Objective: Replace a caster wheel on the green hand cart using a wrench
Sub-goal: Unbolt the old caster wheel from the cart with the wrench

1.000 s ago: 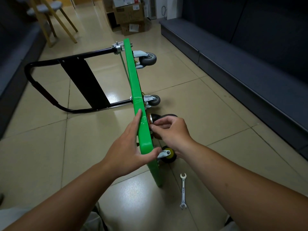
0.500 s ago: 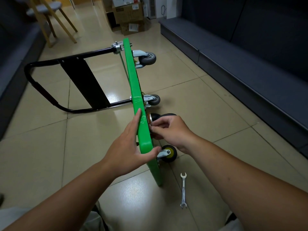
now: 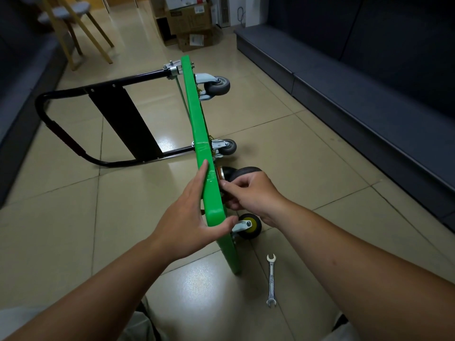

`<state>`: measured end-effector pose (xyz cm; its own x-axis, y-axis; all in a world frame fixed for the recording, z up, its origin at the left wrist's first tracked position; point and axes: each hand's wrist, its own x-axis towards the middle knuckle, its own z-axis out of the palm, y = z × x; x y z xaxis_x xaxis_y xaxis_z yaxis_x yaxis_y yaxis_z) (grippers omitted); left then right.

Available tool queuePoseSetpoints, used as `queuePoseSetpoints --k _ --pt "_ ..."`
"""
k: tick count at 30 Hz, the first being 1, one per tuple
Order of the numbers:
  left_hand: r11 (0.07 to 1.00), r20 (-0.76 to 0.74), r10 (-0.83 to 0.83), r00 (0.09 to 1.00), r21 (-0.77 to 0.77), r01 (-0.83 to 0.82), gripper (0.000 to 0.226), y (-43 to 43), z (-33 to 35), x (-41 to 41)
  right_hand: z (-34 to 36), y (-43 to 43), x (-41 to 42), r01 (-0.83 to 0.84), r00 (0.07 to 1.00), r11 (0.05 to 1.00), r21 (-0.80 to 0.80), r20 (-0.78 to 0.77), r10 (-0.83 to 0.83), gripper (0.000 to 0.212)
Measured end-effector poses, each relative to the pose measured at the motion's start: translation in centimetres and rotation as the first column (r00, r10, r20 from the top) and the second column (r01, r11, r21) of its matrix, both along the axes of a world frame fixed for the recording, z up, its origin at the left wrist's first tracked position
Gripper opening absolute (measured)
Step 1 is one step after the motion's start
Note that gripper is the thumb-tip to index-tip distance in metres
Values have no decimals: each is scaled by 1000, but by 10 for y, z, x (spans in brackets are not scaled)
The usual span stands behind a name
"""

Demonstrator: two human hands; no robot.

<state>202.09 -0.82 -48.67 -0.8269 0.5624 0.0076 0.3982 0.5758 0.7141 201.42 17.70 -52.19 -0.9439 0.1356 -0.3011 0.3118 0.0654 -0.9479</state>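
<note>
The left hand [image 3: 189,225] gripped the edge of the green cart [image 3: 200,134], which stood on its side on the floor. The right hand [image 3: 251,190] pinched at the black caster wheel [image 3: 242,172]. The wrench [image 3: 271,279] lay on the floor nearby.

You see a glossy, smooth green plastic-looking cart deck [image 3: 197,124], a bright metal wrench [image 3: 271,279] near right, shiny beige floor tiles [image 3: 283,143], and a black glossy metal handle [image 3: 73,143] left.
</note>
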Motion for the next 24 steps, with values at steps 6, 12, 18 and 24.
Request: queuePoseSetpoints --k 6,12,18,24 --pt "1000 -6 3 1000 -3 -3 125 -1 -1 -1 -1 6 0 -74 996 997 2 -44 74 12" --pt "1000 6 0 1000 8 0 126 0 -1 -1 2 1 -1 -18 998 994 -109 -55 12 17" --pt "1000 12 5 1000 14 -5 126 -1 -2 0 0 -5 1 28 999 999 -35 -25 -29 27" --pt "1000 6 0 1000 4 0 126 -2 -3 -1 0 3 0 -43 999 998 -49 29 44 23"
